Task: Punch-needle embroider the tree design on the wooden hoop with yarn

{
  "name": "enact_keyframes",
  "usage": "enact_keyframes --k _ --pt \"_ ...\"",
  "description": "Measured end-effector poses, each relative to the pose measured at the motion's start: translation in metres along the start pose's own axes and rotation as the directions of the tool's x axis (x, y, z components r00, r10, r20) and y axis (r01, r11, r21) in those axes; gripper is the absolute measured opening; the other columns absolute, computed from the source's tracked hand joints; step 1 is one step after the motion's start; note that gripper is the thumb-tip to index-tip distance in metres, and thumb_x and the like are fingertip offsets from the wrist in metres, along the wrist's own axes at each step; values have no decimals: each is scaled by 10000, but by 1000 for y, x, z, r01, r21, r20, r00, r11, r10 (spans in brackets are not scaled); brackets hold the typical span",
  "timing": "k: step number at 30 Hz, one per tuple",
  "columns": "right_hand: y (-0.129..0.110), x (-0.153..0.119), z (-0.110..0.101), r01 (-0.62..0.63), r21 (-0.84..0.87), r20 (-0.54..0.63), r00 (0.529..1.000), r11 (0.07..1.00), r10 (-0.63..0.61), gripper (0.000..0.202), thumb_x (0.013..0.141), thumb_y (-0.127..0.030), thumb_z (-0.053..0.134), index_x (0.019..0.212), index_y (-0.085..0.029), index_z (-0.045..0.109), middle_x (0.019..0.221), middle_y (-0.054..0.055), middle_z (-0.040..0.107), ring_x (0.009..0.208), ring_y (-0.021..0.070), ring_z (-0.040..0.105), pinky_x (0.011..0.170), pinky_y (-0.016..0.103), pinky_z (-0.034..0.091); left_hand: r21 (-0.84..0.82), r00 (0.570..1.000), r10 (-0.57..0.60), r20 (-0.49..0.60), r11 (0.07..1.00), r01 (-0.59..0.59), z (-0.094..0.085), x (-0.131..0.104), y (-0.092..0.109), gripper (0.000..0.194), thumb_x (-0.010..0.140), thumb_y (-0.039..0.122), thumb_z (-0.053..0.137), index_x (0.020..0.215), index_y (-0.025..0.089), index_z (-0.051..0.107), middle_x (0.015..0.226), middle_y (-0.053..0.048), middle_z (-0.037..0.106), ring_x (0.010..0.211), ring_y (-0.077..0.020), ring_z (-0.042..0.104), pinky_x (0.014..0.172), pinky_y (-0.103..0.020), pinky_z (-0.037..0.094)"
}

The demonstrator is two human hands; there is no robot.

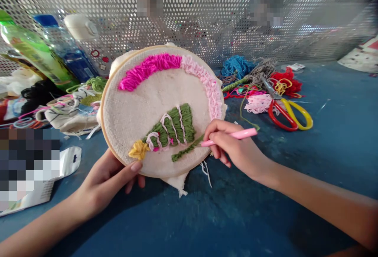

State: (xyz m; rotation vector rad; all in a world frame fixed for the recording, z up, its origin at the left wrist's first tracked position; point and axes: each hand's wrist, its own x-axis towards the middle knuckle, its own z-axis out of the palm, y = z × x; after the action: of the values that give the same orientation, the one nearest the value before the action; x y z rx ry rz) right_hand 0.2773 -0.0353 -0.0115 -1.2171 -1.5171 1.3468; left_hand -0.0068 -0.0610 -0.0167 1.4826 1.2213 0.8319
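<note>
My left hand (pixel 115 174) grips the lower left rim of a round embroidery hoop (pixel 106 131), thumb on the front and fingers behind. Cream cloth (pixel 141 107) is stretched in it, tilted up toward me. Stitched on the cloth are a green yarn tree (pixel 186 123) with pale pink loops, a yellow star (pixel 138 150), and an arc of magenta (pixel 153 67) and pale pink yarn (pixel 208 81). My right hand (pixel 224 142) pinches a pink-handled punch needle (pixel 248 133), its tip at a short green stitched row (pixel 183 153) below the tree. Green yarn trails near that hand.
Yarn bundles in blue (pixel 236 67), red (pixel 286 81) and pink (pixel 258 103) lie right of the hoop, with red-and-yellow scissors (pixel 291 115). Bottles (pixel 67 50), a white cup (pixel 81 28) and more yarn stand left. A perforated metal panel (pixel 201 12) rises behind the blue table (pixel 236 217).
</note>
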Motion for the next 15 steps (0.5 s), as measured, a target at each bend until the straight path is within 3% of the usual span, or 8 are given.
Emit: enact_keyframes --k 2,4,6,9,12,15 --pt "-2 -3 6 98 -162 63 994 982 -89 99 855 -236 529 817 -192 608 586 -31 554 459 73 475 402 177 358 16 999 6 36 1000 -7 -2 -1 0 194 878 383 592 868 200 527 585 1 686 433 -93 524 424 -177 433" --pt "-2 -4 9 135 -209 96 989 969 -117 92 859 -246 549 878 -195 623 650 -23 578 492 74 499 428 179 384 44 994 28 105 998 -33 -5 1 -2 187 892 376 578 883 199 522 599 -7 693 443 -100 550 424 -179 447" --pt "0 -3 7 39 -91 97 995 995 -30 95 853 -269 550 878 -199 610 627 -29 584 432 79 494 377 186 376 62 988 50 144 996 -60 -8 3 -5 176 908 367 560 900 196 519 610 -9 699 447 -103 564 422 -178 452" --pt "4 2 -1 -93 203 56 995 975 83 103 820 -270 517 765 -198 566 479 -47 540 323 95 448 298 193 327 48 992 61 110 997 -67 -8 6 -5 172 914 369 553 894 204 509 607 5 698 440 -98 561 413 -173 443" --pt "7 7 -9 -73 379 -53 994 923 100 116 760 -234 485 665 -196 542 364 -58 460 258 79 348 273 181 254 16 997 50 63 999 -51 -4 6 -3 171 906 372 561 884 215 497 602 18 699 430 -92 552 404 -167 425" --pt "7 11 -12 -67 428 -111 986 901 126 114 720 -214 478 630 -195 546 330 -58 430 240 64 272 270 178 196 -1 998 41 45 999 -41 0 5 1 181 890 376 574 876 210 504 585 14 697 421 -92 545 392 -167 404"
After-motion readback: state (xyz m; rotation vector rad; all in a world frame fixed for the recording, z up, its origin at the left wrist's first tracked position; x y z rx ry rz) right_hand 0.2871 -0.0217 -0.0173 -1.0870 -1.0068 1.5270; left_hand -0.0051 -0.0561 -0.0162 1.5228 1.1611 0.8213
